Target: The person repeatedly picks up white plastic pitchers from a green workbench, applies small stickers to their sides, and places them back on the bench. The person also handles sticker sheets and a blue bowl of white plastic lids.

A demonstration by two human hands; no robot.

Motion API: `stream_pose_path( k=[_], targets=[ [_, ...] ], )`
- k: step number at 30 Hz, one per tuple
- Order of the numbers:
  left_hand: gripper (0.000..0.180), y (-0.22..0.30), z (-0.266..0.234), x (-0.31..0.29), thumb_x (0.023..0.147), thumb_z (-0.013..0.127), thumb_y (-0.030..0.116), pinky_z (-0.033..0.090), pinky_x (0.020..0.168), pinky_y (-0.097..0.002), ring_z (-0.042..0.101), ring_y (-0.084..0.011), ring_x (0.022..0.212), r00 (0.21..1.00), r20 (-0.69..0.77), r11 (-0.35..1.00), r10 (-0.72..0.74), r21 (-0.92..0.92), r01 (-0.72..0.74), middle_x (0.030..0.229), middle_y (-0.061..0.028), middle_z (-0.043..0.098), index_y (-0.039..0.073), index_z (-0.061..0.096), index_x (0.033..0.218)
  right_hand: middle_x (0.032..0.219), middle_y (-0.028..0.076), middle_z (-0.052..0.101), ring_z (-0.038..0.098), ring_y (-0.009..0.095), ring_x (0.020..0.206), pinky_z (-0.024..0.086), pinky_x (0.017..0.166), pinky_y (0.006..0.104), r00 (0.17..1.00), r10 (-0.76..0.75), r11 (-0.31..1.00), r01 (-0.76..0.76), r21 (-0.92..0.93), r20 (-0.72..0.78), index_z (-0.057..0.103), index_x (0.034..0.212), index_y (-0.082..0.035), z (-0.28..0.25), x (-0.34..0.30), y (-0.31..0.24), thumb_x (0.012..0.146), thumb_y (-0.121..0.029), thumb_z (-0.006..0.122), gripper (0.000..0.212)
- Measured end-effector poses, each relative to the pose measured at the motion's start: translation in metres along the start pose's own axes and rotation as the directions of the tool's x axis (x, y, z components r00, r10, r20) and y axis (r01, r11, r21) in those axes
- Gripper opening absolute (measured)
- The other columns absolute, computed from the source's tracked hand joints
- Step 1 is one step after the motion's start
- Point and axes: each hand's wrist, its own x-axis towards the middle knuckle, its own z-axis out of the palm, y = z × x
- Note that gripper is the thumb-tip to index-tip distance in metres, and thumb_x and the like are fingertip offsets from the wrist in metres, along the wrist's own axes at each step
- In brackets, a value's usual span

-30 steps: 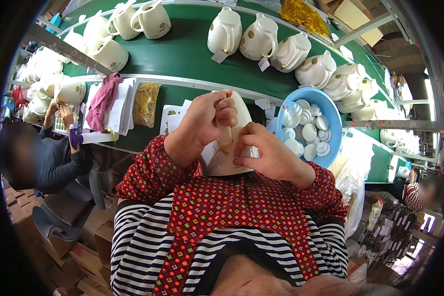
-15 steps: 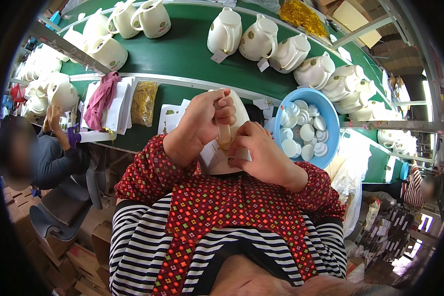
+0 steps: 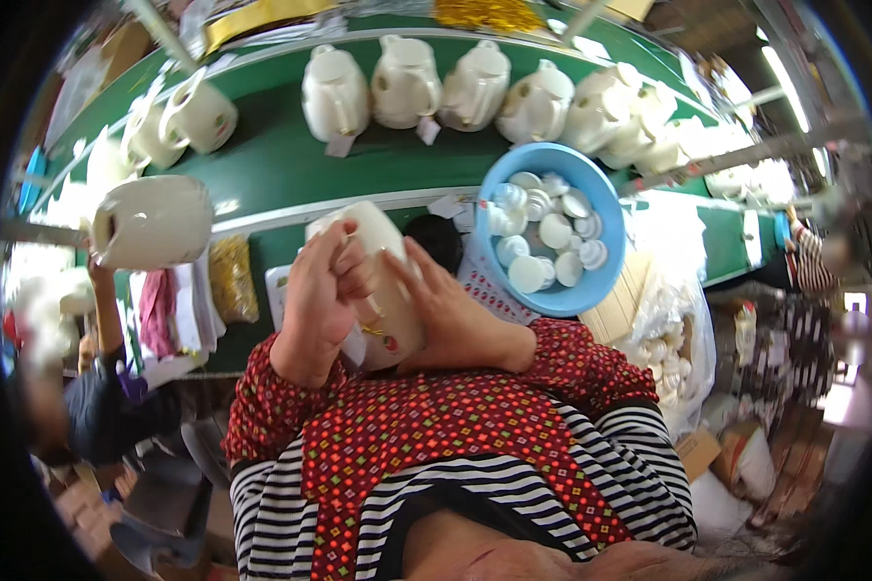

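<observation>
A white thermos jug (image 3: 397, 334) with a small printed pattern is held tilted before my chest. My left hand (image 3: 322, 290) is closed round its handle, fingers curled. Below those fingers a gold tie and a white paper tag (image 3: 356, 345) hang at the handle. My right hand (image 3: 451, 310) lies along the jug's right side, its fingers spread over the body and bearing against it. The lower end of the jug is close to my red patterned apron.
A blue basin (image 3: 606, 281) of white lids (image 3: 555, 230) stands at the right. Several white jugs (image 3: 407, 82) line the green conveyor (image 3: 271, 174). At the left a co-worker's raised hand holds another jug (image 3: 160, 221), near a yellow bundle (image 3: 233, 279) and papers.
My right hand has left the tie at the handle and spread along the jug's side. The jug has tilted in my hands. A co-worker's jug has risen at the left.
</observation>
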Motion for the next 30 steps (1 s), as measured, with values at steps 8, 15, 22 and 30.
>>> stream_pose_path(
  k=[8,15,22,30],
  targets=[
    [0.03,-0.062,-0.077,0.047,0.112,0.051,0.023,0.046,0.081,-0.0269,0.06,-0.0119,0.085,0.976,0.175,0.758,0.128,0.617,-0.21,0.086,-0.0035,0.064,0.002,0.066,0.098,0.131,0.019,0.06,0.056,0.038,0.126,0.047,0.107,0.0456,0.79,0.354,0.911,-0.412,-0.007,-0.5,0.058,0.137,-0.006,-0.021,-0.039,0.173,0.081,-0.006,0.078,0.06],
    [0.036,-0.099,-0.158,0.069,0.111,0.052,0.023,0.048,0.086,-0.0313,0.064,-0.0159,0.095,0.963,0.23,0.751,0.138,0.609,-0.253,0.095,-0.0095,0.071,0.001,0.064,0.086,0.137,0.021,0.053,0.051,0.041,0.131,0.045,0.109,0.048,0.948,0.201,0.83,-0.298,-0.471,-0.247,0.046,0.144,0.001,-0.02,-0.01,0.269,0.073,-0.004,0.079,0.079],
    [0.025,-0.1,-0.138,0.053,0.102,0.069,0.016,0.053,0.071,-0.0253,0.069,-0.0108,0.085,0.923,-0.041,0.643,0.383,0.729,-0.235,0.094,-0.0086,0.073,-0.004,0.058,0.112,0.128,0.023,0.059,0.054,0.043,0.125,0.044,0.105,0.0521,0.962,0.203,0.842,-0.267,-0.468,-0.183,0.049,0.136,0.005,-0.01,0.005,0.292,0.085,-0.006,0.065,0.055],
    [0.089,-0.074,-0.104,0.051,0.083,0.089,0.019,0.059,0.082,-0.0329,0.074,-0.023,0.097,0.827,-0.015,0.358,0.561,0.906,-0.227,0.11,-0.0175,0.075,-0.003,0.036,0.151,0.118,0.026,0.059,0.056,0.046,0.113,0.046,0.1,0.0533,0.864,0.361,0.807,-0.478,-0.346,-0.351,0.054,0.124,0.001,-0.012,-0.004,0.256,0.069,-0.013,0.084,0.065]
  ],
)
